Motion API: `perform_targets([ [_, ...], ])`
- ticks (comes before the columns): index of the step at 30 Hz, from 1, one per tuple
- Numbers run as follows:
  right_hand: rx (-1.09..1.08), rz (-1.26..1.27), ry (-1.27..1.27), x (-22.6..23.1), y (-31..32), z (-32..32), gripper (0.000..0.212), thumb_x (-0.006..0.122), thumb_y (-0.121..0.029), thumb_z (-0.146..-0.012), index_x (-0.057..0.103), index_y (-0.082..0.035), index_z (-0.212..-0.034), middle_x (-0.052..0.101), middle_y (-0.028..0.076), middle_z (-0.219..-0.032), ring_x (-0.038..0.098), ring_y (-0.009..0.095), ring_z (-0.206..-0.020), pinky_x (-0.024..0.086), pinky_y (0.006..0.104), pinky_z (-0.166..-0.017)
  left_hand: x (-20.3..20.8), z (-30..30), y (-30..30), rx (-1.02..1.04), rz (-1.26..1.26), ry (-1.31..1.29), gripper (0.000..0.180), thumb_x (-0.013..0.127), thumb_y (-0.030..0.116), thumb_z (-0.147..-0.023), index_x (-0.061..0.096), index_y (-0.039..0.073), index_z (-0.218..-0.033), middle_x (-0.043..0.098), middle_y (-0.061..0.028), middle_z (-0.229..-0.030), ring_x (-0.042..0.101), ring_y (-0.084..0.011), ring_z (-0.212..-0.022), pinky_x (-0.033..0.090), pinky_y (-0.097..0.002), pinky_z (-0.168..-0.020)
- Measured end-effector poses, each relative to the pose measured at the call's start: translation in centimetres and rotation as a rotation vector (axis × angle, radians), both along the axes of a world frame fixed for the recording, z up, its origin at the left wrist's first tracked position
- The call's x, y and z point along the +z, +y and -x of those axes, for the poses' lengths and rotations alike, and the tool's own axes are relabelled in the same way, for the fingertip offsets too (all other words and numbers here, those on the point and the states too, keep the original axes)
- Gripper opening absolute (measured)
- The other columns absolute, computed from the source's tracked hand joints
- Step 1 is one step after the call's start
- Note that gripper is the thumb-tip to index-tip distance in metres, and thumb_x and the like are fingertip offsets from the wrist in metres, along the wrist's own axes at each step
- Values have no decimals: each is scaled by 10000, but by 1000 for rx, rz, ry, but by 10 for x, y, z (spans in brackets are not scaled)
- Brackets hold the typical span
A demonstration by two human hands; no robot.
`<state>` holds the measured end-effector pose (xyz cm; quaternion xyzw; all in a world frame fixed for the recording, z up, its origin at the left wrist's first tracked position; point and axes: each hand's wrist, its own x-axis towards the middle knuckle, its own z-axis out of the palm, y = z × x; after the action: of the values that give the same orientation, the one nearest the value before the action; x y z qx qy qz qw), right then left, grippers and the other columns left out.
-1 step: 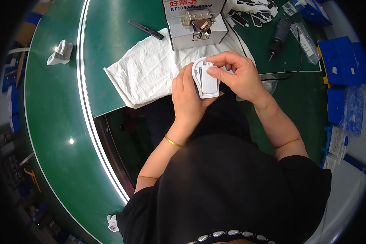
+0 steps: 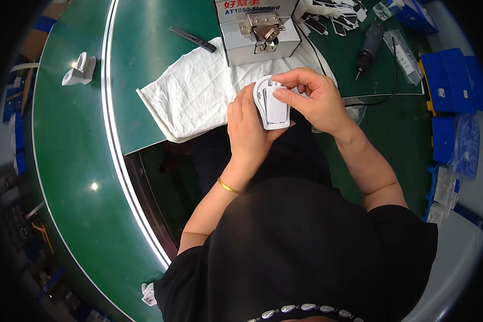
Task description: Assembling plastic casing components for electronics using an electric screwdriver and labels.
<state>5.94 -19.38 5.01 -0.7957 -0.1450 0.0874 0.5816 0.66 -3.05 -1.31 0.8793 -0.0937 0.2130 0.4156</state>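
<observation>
A small white plastic housing (image 2: 274, 105) with a flat rectangular insert is held between both my hands, just in front of the table edge. My left hand (image 2: 248, 131) cradles it from the left and below; a gold bangle (image 2: 228, 187) circles that wrist. From the right, my right hand (image 2: 315, 99) pinches the housing's top, with the thumb pressing on its face. Under and beyond the hands lies a crumpled white cloth (image 2: 196, 91) on the green table (image 2: 139, 70).
A grey metal machine box (image 2: 257, 33) stands behind the cloth. A black pen-like tool (image 2: 193, 39) lies to its left and a black electric screwdriver (image 2: 368, 47) to its right. Blue bins (image 2: 451, 80) line the right side. One white part (image 2: 79, 70) rests on the green conveyor belt (image 2: 64, 161).
</observation>
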Motion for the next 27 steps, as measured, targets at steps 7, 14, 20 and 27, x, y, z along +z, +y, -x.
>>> perform_targets([
  [7, 97, 245, -341, -22, -9, -2, 329, 748, -142, -876, 718, -121, -1204, 553, 40, -1256, 517, 131, -1025, 440, 276, -892, -3, 0, -1, 11, -11, -51, 978, 938, 316, -554, 459, -33, -1331, 558, -203, -1286, 572, -387, -1062, 472, -440, -900],
  [14, 99, -152, 343, -12, -6, -2, 742, 762, -140, -877, 381, -39, -1506, 505, 109, -1327, 560, 180, -1141, 460, 300, -971, -6, 4, 1, -10, -37, -75, 982, 945, 307, -542, 468, -19, -1336, 530, -232, -1321, 545, -403, -1129, 463, -459, -939],
  [20, 151, -285, 400, 4, -7, 12, 765, 772, -79, -845, 367, 7, -1488, 529, 115, -1246, 584, 179, -1110, 489, 309, -957, 33, 25, 11, -294, 567, 251, 833, 823, 173, -801, 345, -22, -1455, 432, -226, -1433, 493, -327, -1281, 413, -418, -1067],
  [27, 155, -364, 344, 0, -4, 25, 795, 781, -36, -813, 362, -16, -1487, 540, 82, -1183, 590, 175, -1073, 497, 303, -947, 29, 27, 22, -473, 918, 500, 683, 653, 25, -943, 258, -14, -1499, 471, -189, -1402, 464, -236, -1312, 398, -375, -1077],
])
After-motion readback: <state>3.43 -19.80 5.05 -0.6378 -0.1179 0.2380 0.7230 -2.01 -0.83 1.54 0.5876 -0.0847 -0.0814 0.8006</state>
